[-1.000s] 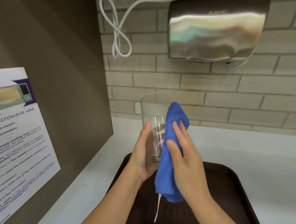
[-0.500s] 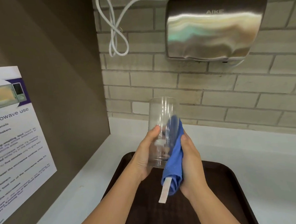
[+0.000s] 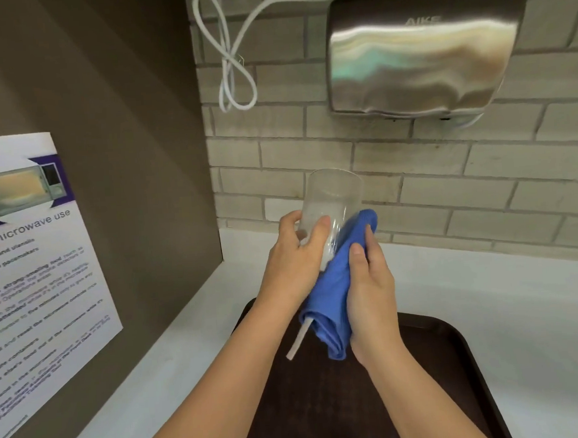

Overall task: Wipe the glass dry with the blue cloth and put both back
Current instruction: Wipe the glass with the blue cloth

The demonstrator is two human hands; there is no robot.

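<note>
1. The glass [image 3: 331,213] was held in the air above the far edge of the tray [image 3: 459,377], mouth tipped up and away from the person, its long axis leaning slightly right.
2. The left hand [image 3: 293,262] was wrapped around the glass's lower half, thumb across the near side.
3. The right hand [image 3: 370,291] clutched the bunched cloth [image 3: 336,290], pressing it against the right side and base of the glass.
4. The cloth hung below the glass toward the tray, a white tag [image 3: 298,341] dangling.
5. Judging by this, wiping looked unfinished; the upper glass, farthest from the tray, lay beyond the cloth, along the glass's axis.
</note>
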